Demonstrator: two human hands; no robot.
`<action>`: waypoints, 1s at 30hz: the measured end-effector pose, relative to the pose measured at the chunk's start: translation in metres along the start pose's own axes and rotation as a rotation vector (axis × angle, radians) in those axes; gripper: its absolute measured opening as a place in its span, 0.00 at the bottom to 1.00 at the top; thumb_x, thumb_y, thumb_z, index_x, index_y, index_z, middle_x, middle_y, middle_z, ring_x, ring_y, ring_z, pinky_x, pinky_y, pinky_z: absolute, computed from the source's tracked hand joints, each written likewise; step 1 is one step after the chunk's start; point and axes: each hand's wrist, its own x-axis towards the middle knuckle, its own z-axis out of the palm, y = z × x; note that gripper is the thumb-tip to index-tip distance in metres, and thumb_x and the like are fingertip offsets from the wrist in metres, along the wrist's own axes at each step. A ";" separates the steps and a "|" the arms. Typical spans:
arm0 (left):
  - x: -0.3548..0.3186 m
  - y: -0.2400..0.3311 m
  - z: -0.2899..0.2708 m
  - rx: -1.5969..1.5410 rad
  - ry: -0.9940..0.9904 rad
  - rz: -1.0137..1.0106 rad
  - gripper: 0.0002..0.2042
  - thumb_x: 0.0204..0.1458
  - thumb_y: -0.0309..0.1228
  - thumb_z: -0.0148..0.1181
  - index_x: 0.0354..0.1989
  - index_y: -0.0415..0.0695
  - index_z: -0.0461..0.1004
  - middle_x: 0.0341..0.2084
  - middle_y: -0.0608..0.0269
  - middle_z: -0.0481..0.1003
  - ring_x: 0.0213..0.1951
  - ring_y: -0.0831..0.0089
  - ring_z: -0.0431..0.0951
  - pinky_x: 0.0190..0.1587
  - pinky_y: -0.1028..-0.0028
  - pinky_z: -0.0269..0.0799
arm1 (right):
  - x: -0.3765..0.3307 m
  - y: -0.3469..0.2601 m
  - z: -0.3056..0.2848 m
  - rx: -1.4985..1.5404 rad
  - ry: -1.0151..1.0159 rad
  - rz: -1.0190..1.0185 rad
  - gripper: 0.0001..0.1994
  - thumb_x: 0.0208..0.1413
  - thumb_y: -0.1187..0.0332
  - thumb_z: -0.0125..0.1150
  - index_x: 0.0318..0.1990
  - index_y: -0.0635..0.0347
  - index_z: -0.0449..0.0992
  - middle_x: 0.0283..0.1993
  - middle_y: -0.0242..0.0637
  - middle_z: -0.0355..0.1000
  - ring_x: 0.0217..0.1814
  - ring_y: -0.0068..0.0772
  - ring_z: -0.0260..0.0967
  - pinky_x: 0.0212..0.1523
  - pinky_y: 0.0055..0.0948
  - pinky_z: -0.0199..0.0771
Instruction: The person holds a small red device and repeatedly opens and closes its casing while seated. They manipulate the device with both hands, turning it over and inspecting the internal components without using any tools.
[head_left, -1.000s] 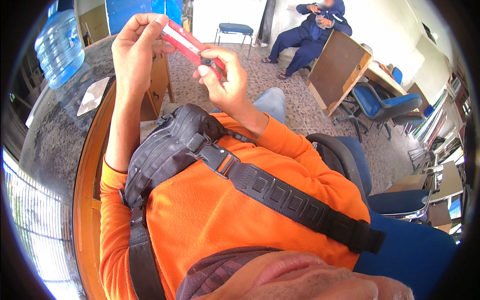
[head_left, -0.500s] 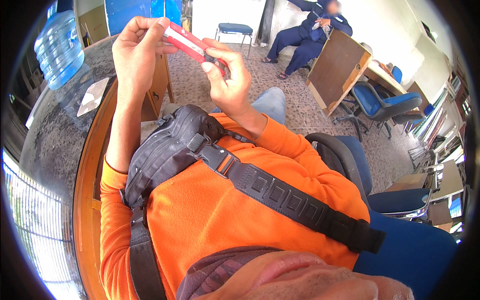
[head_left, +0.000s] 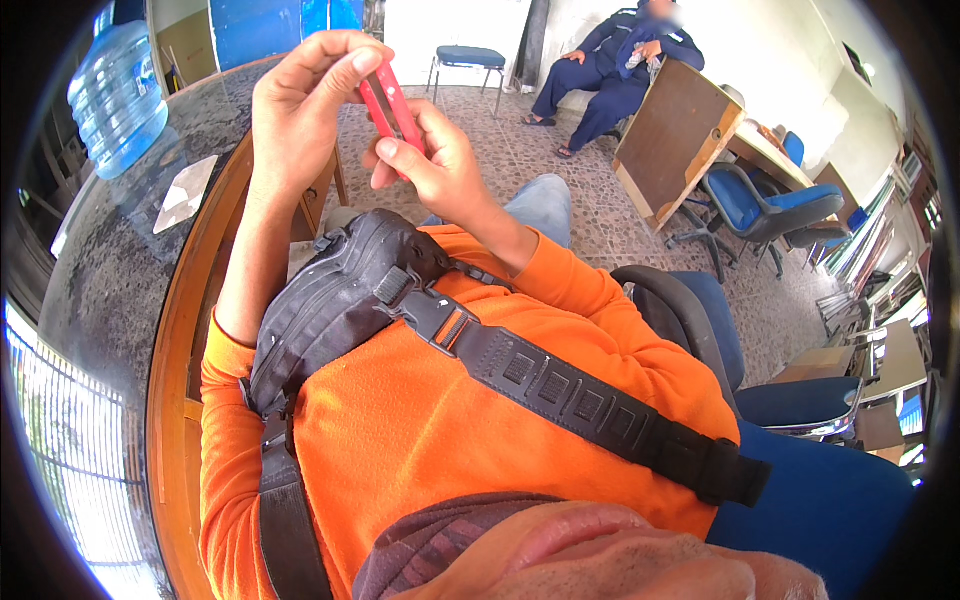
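Up in front of my chest, a slim red handheld tool is held between both hands, tilted with its upper end to the left. Two long red sides show with a dark slot between them; its exact kind I cannot make out. My left hand pinches the upper end between thumb and fingers. Around the lower end, my right hand is closed, the thumb pressed on the near side and the fingers partly behind it.
A dark-topped table with a wooden edge runs along my left, bearing a large blue water bottle. A black bag hangs on my chest. Across the room sits a person in dark blue, near a wooden panel and blue office chairs.
The red tool has turned steeper, and its dark slot now faces me. My right hand has moved slightly down and left. The seated person has lowered an arm to the lap.
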 end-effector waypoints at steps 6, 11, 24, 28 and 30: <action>-0.001 0.007 0.000 -0.038 -0.180 -0.122 0.09 0.65 0.33 0.58 0.43 0.40 0.81 0.43 0.65 0.80 0.45 0.79 0.77 0.51 0.75 0.73 | -0.001 -0.007 -0.003 0.079 -0.036 0.027 0.15 0.67 0.64 0.52 0.54 0.66 0.70 0.26 0.32 0.70 0.19 0.18 0.62 0.20 0.19 0.60; -0.002 0.004 -0.003 0.107 -0.179 -0.012 0.09 0.66 0.32 0.56 0.43 0.40 0.80 0.41 0.65 0.80 0.46 0.78 0.75 0.54 0.73 0.70 | -0.003 -0.012 -0.004 0.109 -0.056 0.079 0.12 0.68 0.65 0.53 0.50 0.64 0.72 0.23 0.28 0.66 0.18 0.16 0.58 0.20 0.20 0.58; -0.009 0.012 -0.006 -0.149 -0.357 0.008 0.08 0.66 0.33 0.54 0.42 0.41 0.76 0.41 0.61 0.78 0.52 0.67 0.75 0.62 0.61 0.68 | -0.014 -0.021 0.002 0.158 -0.226 -0.077 0.24 0.73 0.48 0.41 0.54 0.62 0.72 0.23 0.28 0.64 0.21 0.16 0.57 0.23 0.20 0.57; -0.012 0.025 0.002 -0.021 -0.211 -0.051 0.07 0.64 0.29 0.58 0.47 0.40 0.76 0.43 0.62 0.78 0.50 0.73 0.77 0.57 0.69 0.71 | -0.011 -0.015 0.004 0.109 -0.090 -0.114 0.25 0.73 0.47 0.39 0.52 0.61 0.72 0.23 0.28 0.64 0.21 0.16 0.57 0.22 0.20 0.57; -0.014 0.026 0.003 0.028 -0.174 -0.044 0.07 0.63 0.27 0.59 0.47 0.40 0.76 0.43 0.63 0.78 0.49 0.75 0.77 0.56 0.71 0.71 | -0.008 -0.013 0.004 0.093 -0.047 -0.109 0.25 0.73 0.47 0.37 0.51 0.61 0.72 0.23 0.29 0.65 0.20 0.17 0.57 0.22 0.20 0.57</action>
